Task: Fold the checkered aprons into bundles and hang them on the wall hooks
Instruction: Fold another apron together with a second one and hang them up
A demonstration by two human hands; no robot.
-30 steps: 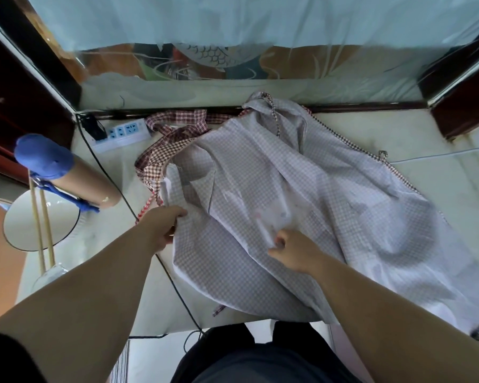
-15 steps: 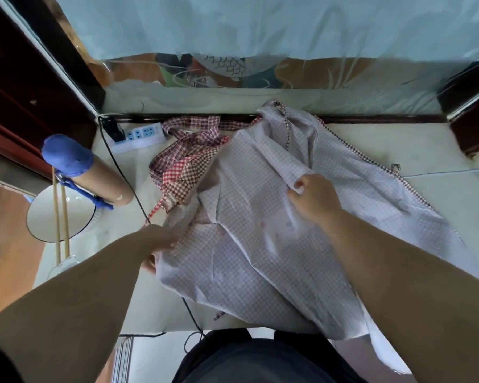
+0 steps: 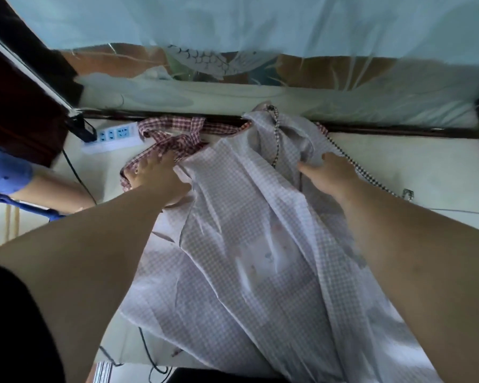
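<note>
**A:** Gingham everywhere from where I'm standing. Left hand (image 3: 155, 175) is laid flat, fingers straight, on the red-checked cloth (image 3: 174, 139) at the far left edge. Right hand (image 3: 329, 175) is at the bunched top of the pale apron (image 3: 246, 244), thumb stuck out. Its fingers are lost in the folds, so I can't tell if it's gripping.

**B:** So which step is this?

**A:** Early folding, I'd say. The apron's sprawled over the table (image 3: 398, 161) with its near end spilling off the front edge. It isn't a bundle yet. Next move probably means getting a proper hold on both top corners and bringing them toward the near edge, with the dangling strap (image 3: 277, 139) tucked inside.

**B:** Is the red bit a second apron?

**A:** Can't tell, might be the same one's other face.

**B:** Any bins or baskets?

**A:** None that I can see, and no hooks either. There's just a power strip (image 3: 114, 135) and its cable (image 3: 78, 175) by the red cloth, plus a blue-capped tube (image 3: 6, 172) off left.
</note>
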